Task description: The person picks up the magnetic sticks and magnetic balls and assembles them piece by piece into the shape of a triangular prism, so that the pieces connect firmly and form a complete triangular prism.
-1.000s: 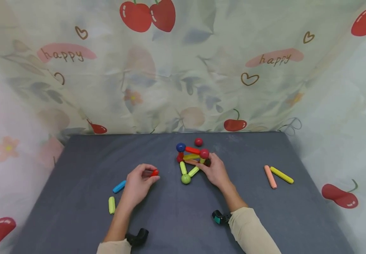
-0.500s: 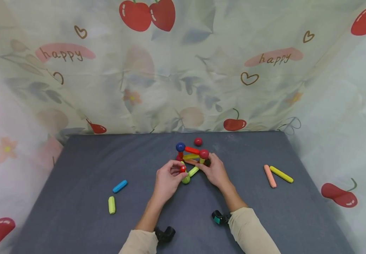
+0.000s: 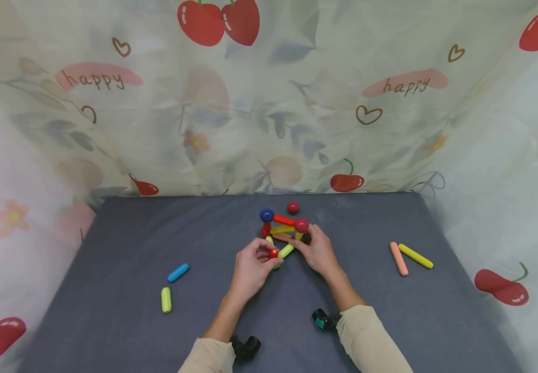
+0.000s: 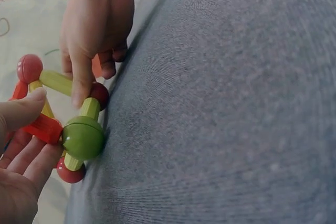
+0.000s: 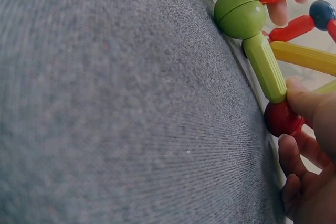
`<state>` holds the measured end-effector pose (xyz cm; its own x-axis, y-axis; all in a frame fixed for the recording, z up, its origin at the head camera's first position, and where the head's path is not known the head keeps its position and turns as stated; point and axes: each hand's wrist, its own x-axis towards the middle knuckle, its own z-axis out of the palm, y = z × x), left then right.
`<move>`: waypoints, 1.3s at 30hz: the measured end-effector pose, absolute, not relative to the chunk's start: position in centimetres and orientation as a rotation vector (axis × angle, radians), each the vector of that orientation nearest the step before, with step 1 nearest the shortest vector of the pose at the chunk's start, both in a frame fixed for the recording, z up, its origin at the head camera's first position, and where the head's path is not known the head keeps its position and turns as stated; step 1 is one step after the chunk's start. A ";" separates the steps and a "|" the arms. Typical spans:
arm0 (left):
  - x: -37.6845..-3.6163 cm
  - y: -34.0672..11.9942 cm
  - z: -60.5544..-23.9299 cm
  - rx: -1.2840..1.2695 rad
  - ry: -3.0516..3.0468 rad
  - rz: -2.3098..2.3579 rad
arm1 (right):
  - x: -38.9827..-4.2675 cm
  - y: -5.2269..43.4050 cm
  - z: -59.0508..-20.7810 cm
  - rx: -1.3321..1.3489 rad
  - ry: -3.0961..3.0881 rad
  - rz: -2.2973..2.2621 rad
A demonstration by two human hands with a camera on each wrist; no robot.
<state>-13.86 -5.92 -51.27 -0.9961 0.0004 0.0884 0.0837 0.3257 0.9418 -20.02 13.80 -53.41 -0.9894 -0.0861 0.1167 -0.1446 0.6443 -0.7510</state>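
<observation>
Now your left fingers (image 4: 23,109) pinch a short red stick (image 4: 43,128), with your thumb on top and the other fingers curled under it. One end of the stick sits right at the green ball (image 4: 82,137), likely so the two can join. In the head view your left hand (image 3: 252,267) covers most of that ball, so only the stick's red tip (image 3: 273,253) shows.

Your right fingers (image 5: 310,100) press on a dark red ball (image 5: 282,118) at the end of a green stick (image 5: 264,67). You seem to hold it so the frame (image 3: 284,231) does not slide. Your right hand (image 3: 316,252) rests on the near right corner of the frame.

Sticks and balls in the frame touch each other and stand up a little off the grey mat (image 3: 110,248). A red ball (image 3: 293,207) lies alone just behind it. On the left lie a blue stick (image 3: 178,272) and a lime stick (image 3: 166,300). Well off to the right, a pink stick (image 3: 398,258) and a yellow stick (image 3: 415,256) lie side by side.
</observation>
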 end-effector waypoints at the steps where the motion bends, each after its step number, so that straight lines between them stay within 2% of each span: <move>1: -13.9 -5.8 -51.3 -0.082 -2.491 -1.792 | -20.0 13.9 -53.4 0.193 -2.785 1.278; 11: -14.4 -4.6 -51.5 -0.163 -2.485 -1.800 | -19.6 15.1 -53.5 0.149 -2.779 1.241; 19: -16.0 -5.0 -51.1 -0.259 -2.569 -1.688 | -18.7 18.5 -53.4 0.030 -2.783 1.174; 28: -21.6 -4.9 -50.7 -0.307 -2.690 -1.570 | -18.3 22.8 -53.6 -0.114 -2.750 1.170; 39: -27.8 -4.3 -51.0 -0.098 -2.864 -1.416 | -18.8 22.4 -53.7 -0.098 -2.688 1.264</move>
